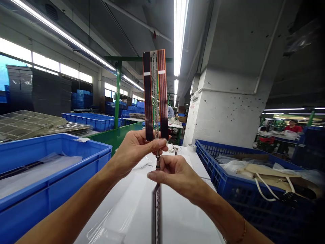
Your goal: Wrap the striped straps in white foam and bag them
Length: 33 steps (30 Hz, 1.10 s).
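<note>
Upright in front of me stands a model solar array [162,91], with two long dark grid-patterned panels edged in orange and a thin lattice mast between them. My left hand [138,147] pinches its lower end between thumb and fingers. Just below, my right hand [175,173] grips the grey jointed rod [158,161] under the mast. Beneath my right fingers a second dark lattice section [157,213] runs down toward me, blurred and seen nearly edge-on. Both hands are closed, above a white table [188,210]. The contact points behind the fingers are hidden.
A blue bin [86,169] at left holds clear plastic and a dark strip. At right, a blue crate [208,166] contains plastic bags and a beige bag [274,176]. A tape roll [191,147] lies near the pillar [228,101]. People sit farther back.
</note>
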### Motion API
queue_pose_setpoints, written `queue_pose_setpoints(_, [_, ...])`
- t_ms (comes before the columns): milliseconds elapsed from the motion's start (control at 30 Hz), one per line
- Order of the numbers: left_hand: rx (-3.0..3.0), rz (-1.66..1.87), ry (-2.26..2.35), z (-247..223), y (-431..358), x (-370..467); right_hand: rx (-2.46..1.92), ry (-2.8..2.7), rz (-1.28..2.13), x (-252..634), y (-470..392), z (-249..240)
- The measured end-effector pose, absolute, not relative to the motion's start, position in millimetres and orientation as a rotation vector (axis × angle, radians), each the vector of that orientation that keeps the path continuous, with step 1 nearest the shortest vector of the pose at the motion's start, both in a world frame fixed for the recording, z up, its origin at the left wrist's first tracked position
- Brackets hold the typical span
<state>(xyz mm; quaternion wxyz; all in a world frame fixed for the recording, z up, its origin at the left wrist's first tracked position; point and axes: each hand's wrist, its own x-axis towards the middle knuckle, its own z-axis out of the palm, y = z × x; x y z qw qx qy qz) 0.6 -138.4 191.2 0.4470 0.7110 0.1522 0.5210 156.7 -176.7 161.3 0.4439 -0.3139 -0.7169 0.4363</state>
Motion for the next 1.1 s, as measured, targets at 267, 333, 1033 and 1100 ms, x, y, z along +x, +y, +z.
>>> queue_pose_setpoints(267, [1.743,1.223,0.374,185.5,-133.9,6.2,-0.748,-1.859,1.186,164.0,-177.6,157.2])
queue_pose_setpoints(333, [1.746,1.222,0.382,185.1,-132.9,7.7,-0.794,-1.787,1.119,163.1,-177.7,155.1])
queue_pose_setpoints(1033, [1.758,1.215,0.392,183.4,-134.2,8.6,-0.831,-1.746,1.079,159.3,-181.1,148.8])
queue_pose_setpoints(1100, [1.759,1.228,0.411,183.7,-134.4,8.6,-0.879,-1.719,1.033,159.6,-181.4,149.2])
